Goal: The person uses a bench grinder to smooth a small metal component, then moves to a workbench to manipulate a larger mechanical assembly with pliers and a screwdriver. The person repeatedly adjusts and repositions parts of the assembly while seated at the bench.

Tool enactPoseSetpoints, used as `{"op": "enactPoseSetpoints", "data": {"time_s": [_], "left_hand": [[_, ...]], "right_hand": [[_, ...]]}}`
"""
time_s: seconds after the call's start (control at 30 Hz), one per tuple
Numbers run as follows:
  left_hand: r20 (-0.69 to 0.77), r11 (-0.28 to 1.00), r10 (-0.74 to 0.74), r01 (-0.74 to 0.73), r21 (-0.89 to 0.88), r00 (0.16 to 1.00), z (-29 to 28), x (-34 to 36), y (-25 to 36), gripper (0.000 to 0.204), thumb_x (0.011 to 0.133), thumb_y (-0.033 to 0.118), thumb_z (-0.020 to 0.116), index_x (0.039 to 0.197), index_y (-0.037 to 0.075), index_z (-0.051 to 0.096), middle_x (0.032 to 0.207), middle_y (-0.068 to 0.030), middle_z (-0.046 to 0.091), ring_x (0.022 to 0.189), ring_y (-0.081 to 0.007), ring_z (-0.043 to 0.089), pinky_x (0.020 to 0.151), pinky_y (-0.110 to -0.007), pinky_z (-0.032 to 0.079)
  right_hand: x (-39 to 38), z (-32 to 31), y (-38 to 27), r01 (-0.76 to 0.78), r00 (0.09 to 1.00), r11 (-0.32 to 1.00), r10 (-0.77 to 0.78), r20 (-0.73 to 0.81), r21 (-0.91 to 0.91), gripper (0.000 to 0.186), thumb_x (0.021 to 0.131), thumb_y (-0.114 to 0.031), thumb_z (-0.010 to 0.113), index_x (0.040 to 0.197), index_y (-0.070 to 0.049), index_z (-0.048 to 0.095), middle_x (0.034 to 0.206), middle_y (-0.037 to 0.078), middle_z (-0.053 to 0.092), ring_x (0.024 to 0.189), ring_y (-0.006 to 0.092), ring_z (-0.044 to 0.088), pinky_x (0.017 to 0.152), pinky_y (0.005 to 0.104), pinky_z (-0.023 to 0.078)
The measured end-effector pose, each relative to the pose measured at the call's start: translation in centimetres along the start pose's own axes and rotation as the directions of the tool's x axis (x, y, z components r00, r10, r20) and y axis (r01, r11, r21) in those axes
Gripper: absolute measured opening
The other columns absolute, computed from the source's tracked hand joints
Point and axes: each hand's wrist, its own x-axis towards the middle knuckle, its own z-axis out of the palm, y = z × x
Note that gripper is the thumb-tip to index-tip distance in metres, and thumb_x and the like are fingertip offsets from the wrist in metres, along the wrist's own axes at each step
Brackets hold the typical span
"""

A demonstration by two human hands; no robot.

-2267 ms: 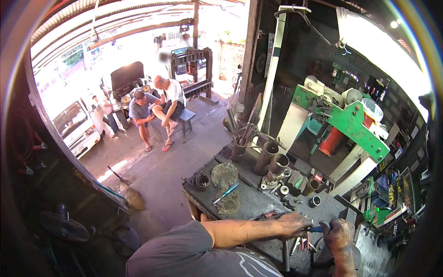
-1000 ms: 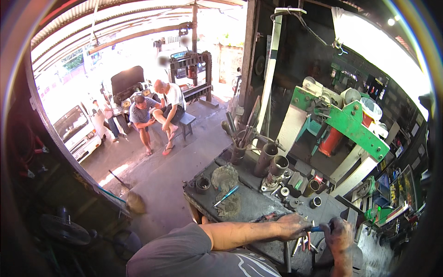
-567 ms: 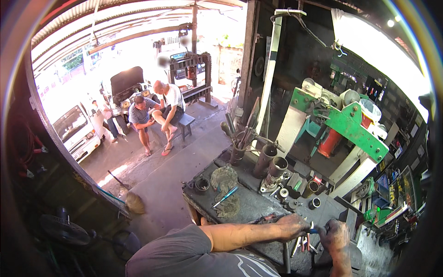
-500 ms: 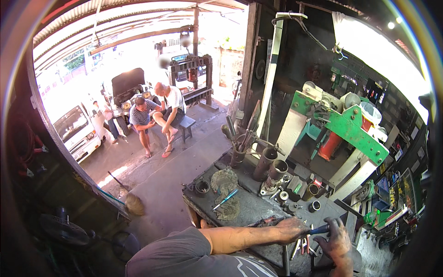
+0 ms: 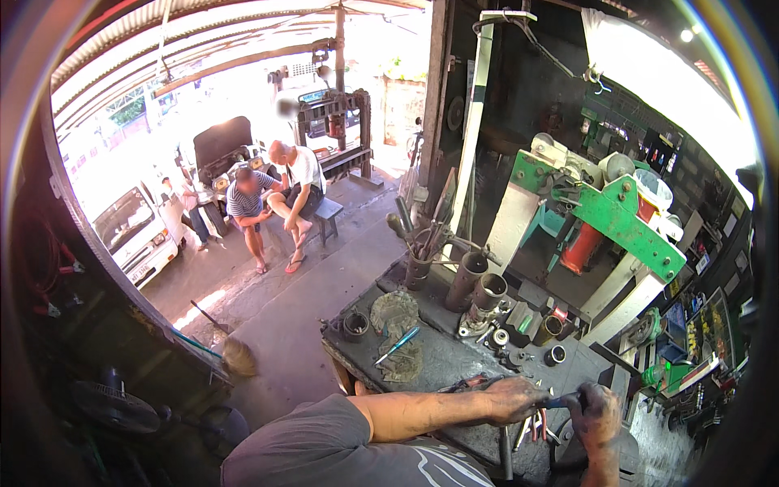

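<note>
Over the right part of the workbench [image 5: 442, 349], both hands are close together at a dark blue, rod-like tool [image 5: 558, 401]. Its exact kind is hard to make out. My left hand [image 5: 513, 399], blackened with grime, is closed around its left end. At the other end my right hand [image 5: 596, 415] has its fingers curled around the tool, hiding most of it. Just below the hands lie pliers with red handles [image 5: 542, 422] and other small metal tools. A dark metal bar [image 5: 505, 450] lies beside them.
A blue screwdriver [image 5: 398, 346] rests on a dirty rag [image 5: 399, 362]. Along the bench's far side stand metal cylinders [image 5: 467, 280] and a can of tools [image 5: 418, 272]. A green-and-white press frame [image 5: 625, 227] rises beyond. Two people sit outside near a bench [image 5: 328, 211].
My right hand has closed its fingers more around the tool, covering more of it. The left hand stays at the tool's other end. The whole view has shifted slightly.
</note>
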Motion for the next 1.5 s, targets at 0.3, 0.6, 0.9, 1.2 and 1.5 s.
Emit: {"op": "enactPoseSetpoints", "data": {"time_s": [0.3, 0.6, 0.9, 1.2, 1.5], "left_hand": [[0.163, 0.992, -0.117, 0.122, -0.026, 0.980, -0.4, 0.1, 0.1, 0.040, 0.092, 0.021, 0.074, 0.129, 0.007, 0.068, 0.110, -0.0190, 0.072, 0.112, -0.0404, 0.069, 0.099, -0.051, 0.052], [0.041, 1.000, -0.015, 0.014, 0.018, 0.999, 0.0, 0.2, -0.1, 0.014, 0.092, 0.016, 0.070, 0.102, 0.006, 0.071, 0.088, -0.0199, 0.073, 0.092, -0.0442, 0.071, 0.082, -0.055, 0.054], [0.229, 0.990, -0.123, 0.103, 0.096, 0.966, 0.1, 0.7, -0.2, 0.029, 0.093, 0.018, 0.070, 0.120, 0.007, 0.069, 0.095, -0.0178, 0.073, 0.099, -0.0411, 0.070, 0.085, -0.054, 0.053], [0.164, 0.996, -0.042, 0.029, 0.080, 0.986, 0.8, 0.5, -0.8, 0.032, 0.093, 0.017, 0.070, 0.124, 0.010, 0.069, 0.099, -0.0183, 0.071, 0.101, -0.0413, 0.070, 0.085, -0.054, 0.053], [0.189, 0.994, -0.058, 0.039, 0.103, 0.980, 0.7, 0.4, -0.7, 0.046, 0.093, 0.016, 0.070, 0.138, 0.011, 0.061, 0.097, -0.0176, 0.072, 0.098, -0.0414, 0.070, 0.088, -0.053, 0.052]], "right_hand": [[-0.2, -0.5, 0.0, 0.056, 0.998, 0.986, -0.059, 0.011, 0.156, 0.028, 0.084, -0.025, 0.087, 0.099, -0.006, 0.073, 0.091, 0.017, 0.071, 0.093, 0.0407, 0.071, 0.083, 0.0490, 0.056], [-0.5, -0.1, -0.2, 0.089, 0.994, 0.975, -0.101, 0.049, 0.201, 0.035, 0.082, -0.027, 0.090, 0.103, -0.004, 0.073, 0.093, 0.014, 0.072, 0.091, 0.0375, 0.072, 0.081, 0.0496, 0.057], [-0.1, 0.4, 0.2, 0.152, 0.988, 0.963, -0.155, -0.002, 0.221, 0.030, 0.083, -0.030, 0.089, 0.091, -0.005, 0.073, 0.083, 0.016, 0.072, 0.088, 0.0417, 0.073, 0.076, 0.0494, 0.057], [-0.5, 0.0, -0.3, 0.087, 0.996, 0.988, -0.089, 0.007, 0.131, 0.035, 0.082, -0.028, 0.090, 0.101, -0.005, 0.073, 0.093, 0.017, 0.071, 0.089, 0.0424, 0.072, 0.079, 0.0530, 0.055], [-0.1, 0.6, 1.2, 0.017, 0.993, 1.000, -0.015, 0.116, -0.017, 0.032, 0.077, -0.023, 0.092, 0.097, -0.005, 0.074, 0.088, 0.015, 0.072, 0.089, 0.0379, 0.072, 0.075, 0.0483, 0.056]]}}
